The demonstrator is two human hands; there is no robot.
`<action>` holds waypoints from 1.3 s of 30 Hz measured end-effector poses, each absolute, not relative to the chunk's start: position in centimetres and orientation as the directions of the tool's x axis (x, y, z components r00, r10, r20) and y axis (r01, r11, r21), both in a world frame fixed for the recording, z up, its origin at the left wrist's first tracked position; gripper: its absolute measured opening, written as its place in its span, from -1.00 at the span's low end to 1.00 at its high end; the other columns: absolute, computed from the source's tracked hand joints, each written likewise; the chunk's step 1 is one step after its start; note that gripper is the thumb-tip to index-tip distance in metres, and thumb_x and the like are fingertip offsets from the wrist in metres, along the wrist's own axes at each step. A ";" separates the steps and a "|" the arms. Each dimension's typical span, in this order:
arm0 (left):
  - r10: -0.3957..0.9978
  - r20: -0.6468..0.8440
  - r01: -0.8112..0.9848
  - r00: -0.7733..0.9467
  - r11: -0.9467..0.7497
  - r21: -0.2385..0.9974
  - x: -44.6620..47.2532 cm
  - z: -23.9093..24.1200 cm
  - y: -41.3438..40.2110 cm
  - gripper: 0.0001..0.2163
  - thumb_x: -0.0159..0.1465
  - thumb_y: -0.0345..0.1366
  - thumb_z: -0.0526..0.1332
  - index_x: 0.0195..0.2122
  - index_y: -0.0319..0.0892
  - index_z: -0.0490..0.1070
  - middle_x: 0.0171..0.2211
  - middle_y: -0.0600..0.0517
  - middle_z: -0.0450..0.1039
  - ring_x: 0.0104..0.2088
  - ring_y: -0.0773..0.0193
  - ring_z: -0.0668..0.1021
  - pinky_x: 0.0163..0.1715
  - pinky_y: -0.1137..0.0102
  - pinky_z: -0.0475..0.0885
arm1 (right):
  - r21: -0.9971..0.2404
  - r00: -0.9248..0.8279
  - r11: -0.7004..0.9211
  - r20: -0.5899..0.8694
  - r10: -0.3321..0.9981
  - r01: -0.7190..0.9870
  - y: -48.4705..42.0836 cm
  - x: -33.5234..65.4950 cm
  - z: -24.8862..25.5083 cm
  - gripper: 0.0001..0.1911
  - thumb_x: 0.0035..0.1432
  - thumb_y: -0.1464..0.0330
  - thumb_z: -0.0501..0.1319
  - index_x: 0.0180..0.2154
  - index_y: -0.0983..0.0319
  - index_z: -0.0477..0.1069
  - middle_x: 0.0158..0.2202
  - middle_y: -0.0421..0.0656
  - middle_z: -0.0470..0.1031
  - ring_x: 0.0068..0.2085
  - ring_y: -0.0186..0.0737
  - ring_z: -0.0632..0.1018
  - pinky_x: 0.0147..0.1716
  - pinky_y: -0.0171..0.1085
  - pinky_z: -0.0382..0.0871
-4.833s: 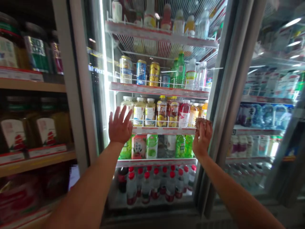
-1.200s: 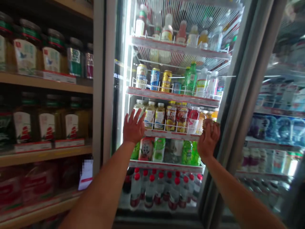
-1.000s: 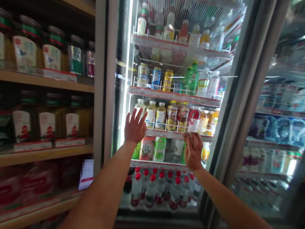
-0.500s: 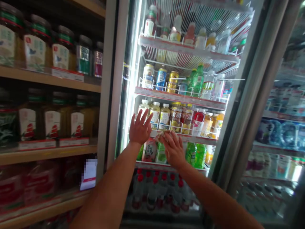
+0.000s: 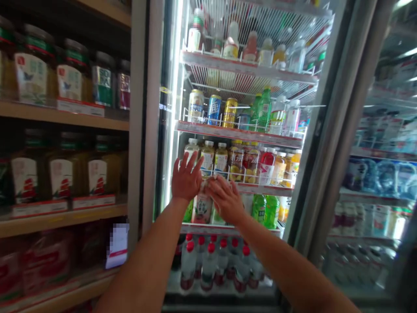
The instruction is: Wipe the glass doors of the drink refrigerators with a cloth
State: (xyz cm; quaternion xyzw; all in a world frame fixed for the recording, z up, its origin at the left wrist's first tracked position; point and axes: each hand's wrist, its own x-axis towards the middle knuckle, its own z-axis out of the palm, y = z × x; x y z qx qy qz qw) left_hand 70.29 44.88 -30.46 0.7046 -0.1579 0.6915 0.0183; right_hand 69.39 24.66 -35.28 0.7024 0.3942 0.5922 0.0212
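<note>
My left hand (image 5: 186, 181) is raised with its fingers spread, in front of the left side of a lit drinks fridge. It looks laid flat against the glass door, though the contact itself is hard to see. Close beside it, my right hand (image 5: 225, 198) presses a crumpled pale cloth (image 5: 206, 184) at the height of a shelf edge. Most of the cloth is hidden under the fingers. Behind the hands stand pale yellow bottles (image 5: 220, 159), a pink-labelled bottle (image 5: 202, 208) and green bottles (image 5: 259, 208).
Wooden shelves (image 5: 65, 113) with large juice bottles stand on the left. A metal door frame (image 5: 342, 130) runs down the right, with another drinks fridge beyond it. Red-capped bottles (image 5: 208, 265) fill the fridge bottom. Cans (image 5: 214, 109) stand on a higher shelf.
My right hand has slid left with the cloth, closer to my left hand. The left hand keeps nearly the same place on the fridge. The view has shifted slightly right.
</note>
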 end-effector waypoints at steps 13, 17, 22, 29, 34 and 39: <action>-0.226 0.974 -0.244 -0.037 -0.943 -0.228 70.4 -30.2 44.9 -0.40 0.38 -0.35 0.09 0.43 0.00 -0.01 0.41 -0.01 0.03 0.44 0.08 0.01 0.40 0.03 -0.08 | 0.456 0.045 -0.746 0.839 0.543 0.485 21.8 69.3 -33.4 -0.44 0.28 0.37 0.15 0.30 0.03 0.25 0.37 -0.26 0.21 0.44 -0.11 0.03 0.42 0.06 -0.36; -0.218 0.976 -0.252 -0.024 -0.943 -0.217 70.4 -30.2 44.7 -0.38 0.38 -0.34 0.10 0.44 0.03 -0.06 0.41 0.00 0.02 0.44 0.07 0.01 0.40 0.01 -0.08 | 0.132 0.048 -0.904 0.985 0.165 0.406 19.9 69.8 -30.0 -0.48 0.31 0.39 0.12 0.27 0.03 0.29 0.38 -0.20 0.19 0.42 -0.04 0.08 0.38 0.12 -0.11; -0.211 0.977 -0.256 -0.020 -0.944 -0.209 70.4 -30.2 44.7 -0.37 0.38 -0.34 0.10 0.44 0.06 -0.07 0.42 0.01 0.01 0.44 0.07 0.00 0.41 0.00 -0.09 | 0.225 0.072 -0.876 0.957 0.281 0.427 16.7 69.5 -36.4 -0.39 0.26 0.45 0.12 0.32 0.12 0.23 0.37 -0.12 0.20 0.45 0.04 -0.01 0.37 0.09 -0.05; -0.212 0.977 -0.230 0.003 -0.951 -0.205 70.5 -30.2 44.8 -0.39 0.38 -0.33 0.08 0.43 0.03 -0.05 0.43 0.02 -0.01 0.44 0.07 0.00 0.40 0.00 -0.09 | 0.221 0.083 -0.904 0.960 0.268 0.365 10.9 70.1 -35.4 -0.38 0.31 0.41 0.12 0.36 0.02 0.13 0.38 -0.15 0.20 0.43 -0.03 0.08 0.39 0.12 -0.14; -0.198 0.980 -0.241 0.017 -0.952 -0.188 70.5 -30.2 44.8 -0.42 0.38 -0.31 0.08 0.42 0.01 0.01 0.41 -0.02 0.03 0.44 0.05 0.01 0.40 -0.01 -0.09 | 0.078 0.037 -0.933 0.995 0.097 0.351 9.1 70.2 -38.9 -0.31 0.33 0.47 0.06 0.42 0.06 -0.03 0.42 -0.05 0.08 0.44 0.08 0.02 0.32 0.17 0.10; -0.187 0.982 -0.292 0.019 -0.941 -0.174 70.5 -30.1 44.7 -0.41 0.37 -0.32 0.09 0.42 0.05 0.01 0.42 -0.01 0.03 0.44 0.05 0.01 0.40 -0.01 -0.11 | 0.140 0.075 -0.915 0.981 0.181 0.378 7.1 70.6 -41.8 -0.28 0.33 0.48 0.04 0.43 0.06 -0.09 0.42 -0.04 0.08 0.44 0.11 0.01 0.31 0.20 0.17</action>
